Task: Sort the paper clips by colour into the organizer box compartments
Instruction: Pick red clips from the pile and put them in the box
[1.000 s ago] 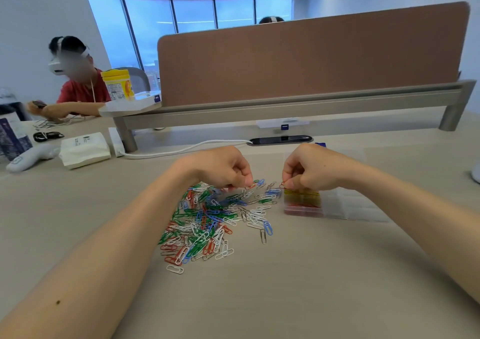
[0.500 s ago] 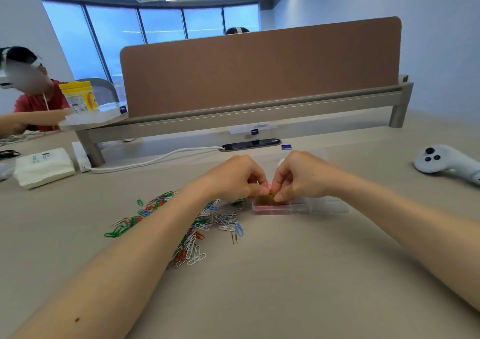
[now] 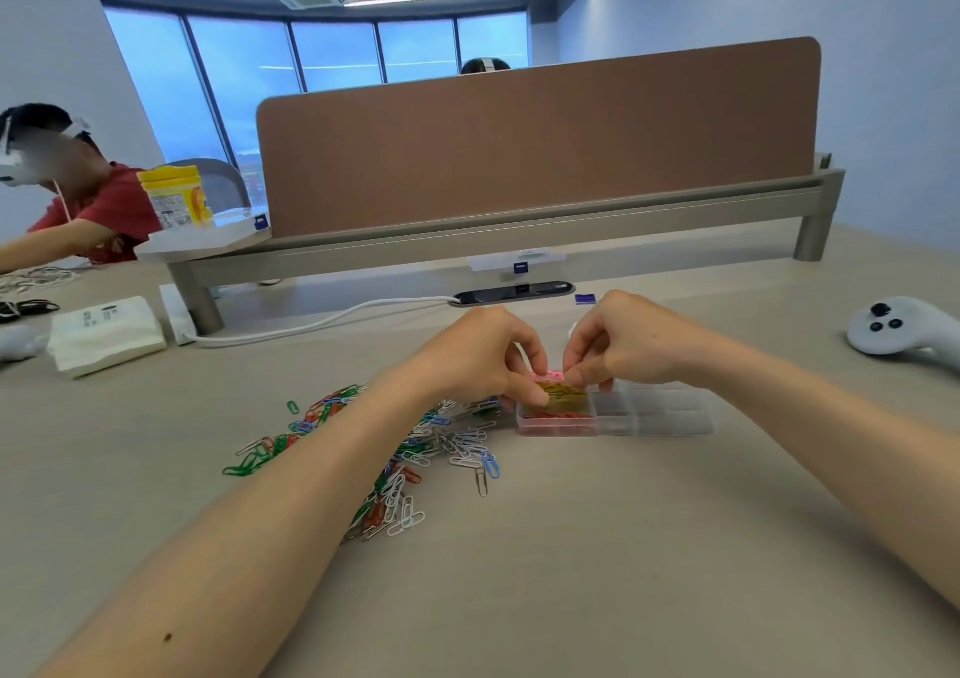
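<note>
Though close, hands (image 3: 483,360) (image 3: 626,347) over organizer box (image 3: 654,414) edge

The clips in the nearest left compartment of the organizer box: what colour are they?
The clips are red, clearest in head view.

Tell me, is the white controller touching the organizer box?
No, the white controller lies well apart from the organizer box, off to its right.
</note>
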The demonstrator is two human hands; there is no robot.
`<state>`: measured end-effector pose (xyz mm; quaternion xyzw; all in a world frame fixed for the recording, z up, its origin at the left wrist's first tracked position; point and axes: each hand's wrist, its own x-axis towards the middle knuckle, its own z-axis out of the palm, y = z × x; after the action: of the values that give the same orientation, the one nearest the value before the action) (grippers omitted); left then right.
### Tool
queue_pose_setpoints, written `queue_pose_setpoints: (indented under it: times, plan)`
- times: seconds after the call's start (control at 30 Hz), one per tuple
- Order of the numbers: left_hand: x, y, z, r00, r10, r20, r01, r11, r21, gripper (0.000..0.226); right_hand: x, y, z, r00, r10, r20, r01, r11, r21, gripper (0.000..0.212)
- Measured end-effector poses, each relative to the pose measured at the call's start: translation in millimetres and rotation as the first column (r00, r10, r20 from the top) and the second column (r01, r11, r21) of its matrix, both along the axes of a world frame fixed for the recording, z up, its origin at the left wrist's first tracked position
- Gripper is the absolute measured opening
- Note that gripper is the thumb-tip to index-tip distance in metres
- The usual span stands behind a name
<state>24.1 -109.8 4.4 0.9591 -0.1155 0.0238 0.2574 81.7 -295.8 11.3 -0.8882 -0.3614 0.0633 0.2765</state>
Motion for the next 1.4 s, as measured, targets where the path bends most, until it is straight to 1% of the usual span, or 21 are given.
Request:
queue_pose_setpoints:
  times: [0.1,0.23,0.37,0.47,0.5,0.57,0.67,0.73,0.8,0.83,0.93,1.03,1.17,1.27,1.4]
  plan:
    - [-3.5,7.2,6.4,0.996,0.038,0.079,-0.038,0.999,0.004,0.018,-1.7,4.9,0.9,1.0,0.018,-0.002,-0.018,1.0,-0.003,0.006]
    - [-16.4,29.6,14.1,0.986,0.105,0.129,-0.104,0.994,-0.015,0.012,-7.5,21.8,-0.9,0.998,0.058,0.022,-0.057,0.998,-0.017,0.006]
    - [-37.2,63.1,7.3,0.969,0.197,0.149,-0.206,0.977,0.046,0.008,-21.5,52.0,-5.5,0.987,0.157,0.045,-0.154,0.986,-0.058,0.009]
    - [-57.8,88.4,1.5,0.961,0.255,0.109,-0.267,0.957,0.11,0.006,-31.4,76.2,-9.6,0.972,0.215,0.091,-0.209,0.975,-0.08,0.004]
    - [-70.0,98.2,0.7,0.95,0.297,0.096,-0.307,0.943,0.127,0.005,-37.5,86.8,-9.9,0.962,0.252,0.106,-0.243,0.966,-0.088,0.004]
    - [-89.6,111.9,-1.7,0.939,0.341,0.043,-0.343,0.925,0.161,0.005,-49.0,101.4,-11.9,0.945,0.309,0.108,-0.298,0.949,-0.106,0.01]
    - [-116.0,119.5,-10.2,0.933,0.36,-0.026,-0.349,0.918,0.189,0.008,-63.8,117.5,-16.3,0.921,0.382,0.082,-0.364,0.915,-0.174,0.018]
    - [-124.2,116.2,-18.1,0.941,0.338,-0.012,-0.328,0.922,0.205,0.018,-68.6,123.0,-19.3,0.906,0.411,0.101,-0.38,0.895,-0.235,0.018]
    - [-123.5,111.5,-24.2,0.953,0.304,0.008,-0.298,0.929,0.221,0.024,-70.1,124.0,-21.1,0.903,0.415,0.112,-0.379,0.892,-0.249,0.013]
    - [-122.2,110.8,-26.8,0.955,0.295,0.016,-0.291,0.931,0.222,0.024,-70.4,123.9,-22.1,0.903,0.416,0.111,-0.38,0.891,-0.246,0.01]
    - [-117.3,110.0,-31.0,0.957,0.284,0.06,-0.29,0.933,0.214,0.016,-70.4,123.4,-24.9,0.904,0.409,0.122,-0.373,0.897,-0.238,0.005]
    - [-116.1,111.0,-33.8,0.951,0.295,0.089,-0.307,0.934,0.185,0.005,-70.1,124.7,-27.1,0.91,0.397,0.123,-0.36,0.901,-0.242,0.006]
    - [-116.8,111.8,-34.9,0.943,0.315,0.109,-0.331,0.923,0.196,0.012,-69.4,126.0,-28.3,0.92,0.374,0.115,-0.339,0.909,-0.243,0.015]
    - [-117.3,112.8,-34.4,0.929,0.348,0.125,-0.363,0.922,0.136,0.014,-66.1,125.9,-29.6,0.934,0.325,0.148,-0.294,0.935,-0.197,0.014]
    - [-118.5,115.6,-33.8,0.923,0.368,0.111,-0.377,0.924,0.068,0.02,-63.7,126.8,-33.5,0.954,0.258,0.151,-0.248,0.965,-0.084,0.013]
